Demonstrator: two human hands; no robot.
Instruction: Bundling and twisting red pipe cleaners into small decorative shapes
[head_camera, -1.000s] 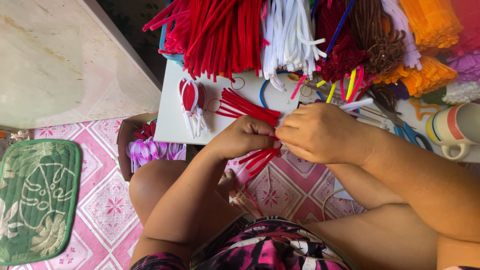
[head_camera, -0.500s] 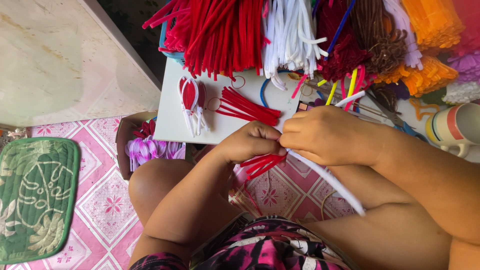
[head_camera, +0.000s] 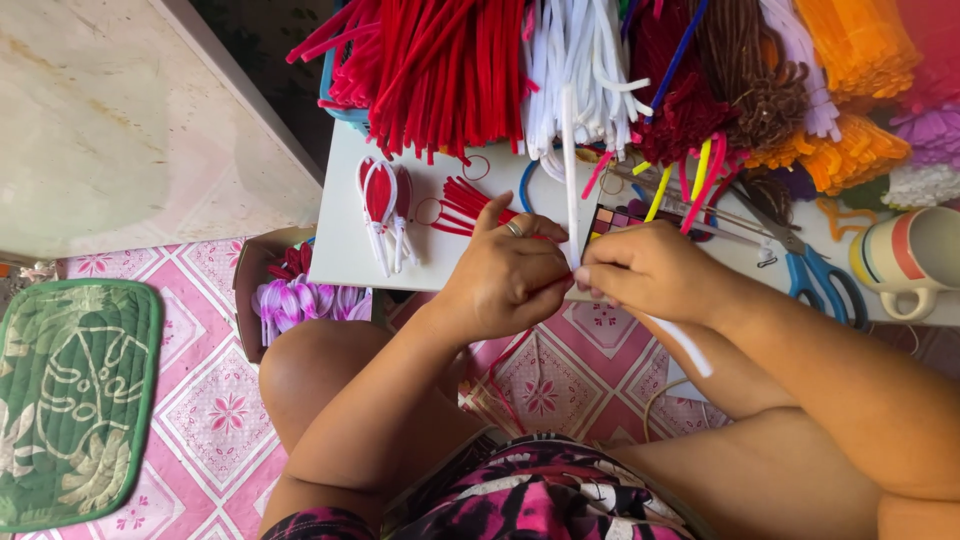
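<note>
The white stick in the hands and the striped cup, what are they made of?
The white stick, pinched between the left hand and right hand, looks like a fuzzy pipe cleaner, probably wire inside soft fibre: its surface is furry. The striped cup looks like glazed ceramic: smooth and shiny.

Bright, even daylight fills the head view, with strong, saturated colours. The pale stone slab (head_camera: 110, 120), up and left of the left hand (head_camera: 505, 280), looks slightly washed out. Soft shadows lie under the white tabletop (head_camera: 345, 250) edge just beside that hand and below both forearms. The right hand (head_camera: 650, 275) and the long white fuzzy pipe cleaner (head_camera: 570, 160) it pinches are sharp; the frame's corners look slightly stretched.
</note>
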